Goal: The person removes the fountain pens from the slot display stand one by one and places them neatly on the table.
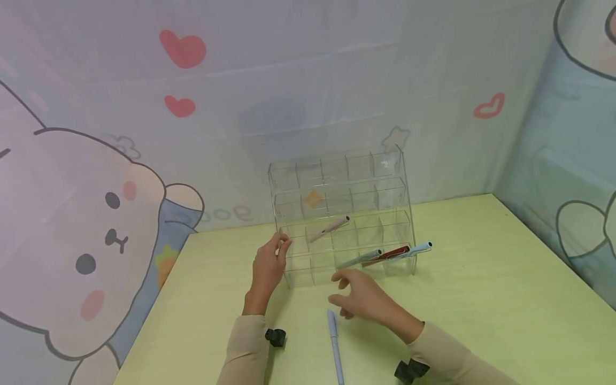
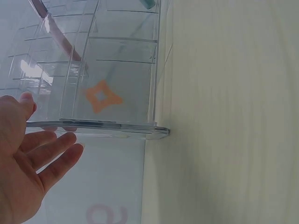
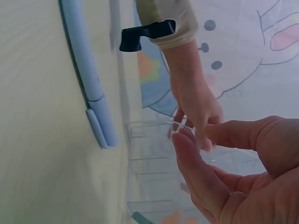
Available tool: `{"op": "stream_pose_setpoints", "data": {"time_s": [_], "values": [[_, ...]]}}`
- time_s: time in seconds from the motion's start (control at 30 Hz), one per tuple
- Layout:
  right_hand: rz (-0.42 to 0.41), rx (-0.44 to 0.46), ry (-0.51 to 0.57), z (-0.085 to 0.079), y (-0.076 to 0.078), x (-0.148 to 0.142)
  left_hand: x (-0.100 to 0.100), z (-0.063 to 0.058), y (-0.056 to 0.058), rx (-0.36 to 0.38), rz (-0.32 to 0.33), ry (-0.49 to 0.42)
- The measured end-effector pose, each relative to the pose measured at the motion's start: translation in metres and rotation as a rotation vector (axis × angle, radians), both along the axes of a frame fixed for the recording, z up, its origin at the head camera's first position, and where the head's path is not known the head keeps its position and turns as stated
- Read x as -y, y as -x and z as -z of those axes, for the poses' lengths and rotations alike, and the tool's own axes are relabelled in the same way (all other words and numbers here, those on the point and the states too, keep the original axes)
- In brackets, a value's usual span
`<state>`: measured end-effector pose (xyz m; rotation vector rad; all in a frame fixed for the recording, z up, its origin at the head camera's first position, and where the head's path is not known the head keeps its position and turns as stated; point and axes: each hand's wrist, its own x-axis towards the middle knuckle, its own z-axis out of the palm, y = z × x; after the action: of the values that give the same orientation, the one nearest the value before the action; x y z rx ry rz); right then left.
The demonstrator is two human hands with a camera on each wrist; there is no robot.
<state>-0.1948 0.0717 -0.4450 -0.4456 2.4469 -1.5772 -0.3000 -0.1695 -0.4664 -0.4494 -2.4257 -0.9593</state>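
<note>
So from my end, head cam up: the left hand (image 1: pixel 270 262) is pinching the left side of the clear rack (image 1: pixel 337 186), thumb on the inner face and fingers round the outside. I've got the right hand (image 1: pixel 366 299) in front of the bottom tier, thumb spread away from its bent fingers with a gap between them. Just beside it there's a lavender pen (image 1: pixel 335 347) lying on the counter (image 1: pixel 481 278), cap end toward the rack, clip facing sideways in the right wrist view.

Four other pens are in the rack, all tipped over to the right. The pale pink pen (image 1: pixel 329 230) is in the second tier up, and the green pen (image 1: pixel 360 259), dark red pen (image 1: pixel 389 254) and light blue pen (image 1: pixel 414 250) sit side by side in the bottom one. Clear dividers overlap on my feed, so I can't swear to exact compartments. Behind it all hangs a cartoon backdrop (image 1: pixel 289 43) with red hearts.
</note>
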Motion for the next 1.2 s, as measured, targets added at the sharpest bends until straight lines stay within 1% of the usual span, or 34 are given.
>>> {"op": "stream_pose_setpoints", "data": {"time_s": [0.13, 0.3, 0.4, 0.63, 0.8, 0.9, 1.07, 1.2], "values": [[0.035, -0.055, -0.001, -0.011, 0.000, -0.007, 0.000, 0.001, 0.001, -0.007, -0.003, 0.000], [0.111, -0.172, -0.077, -0.023, 0.002, -0.014, 0.000, 0.001, 0.002, -0.001, -0.008, 0.000], [0.139, -0.214, -0.081, -0.026, 0.003, -0.018, 0.000, 0.000, 0.001, 0.009, -0.006, -0.005], [0.192, -0.291, -0.055, -0.029, 0.007, -0.025, -0.001, 0.000, 0.000, 0.017, -0.005, -0.008], [0.244, -0.344, 0.001, -0.029, 0.009, -0.027, -0.001, 0.001, 0.002, 0.015, -0.005, -0.001], [0.283, -0.391, 0.024, -0.027, 0.011, -0.025, 0.000, 0.003, 0.003, 0.009, -0.001, 0.001], [0.368, -0.459, 0.047, -0.024, 0.019, -0.022, 0.001, 0.004, 0.004, 0.008, 0.001, -0.003], [0.412, -0.481, 0.042, -0.025, 0.031, -0.022, 0.001, 0.004, 0.004, 0.005, 0.000, -0.005]]}}
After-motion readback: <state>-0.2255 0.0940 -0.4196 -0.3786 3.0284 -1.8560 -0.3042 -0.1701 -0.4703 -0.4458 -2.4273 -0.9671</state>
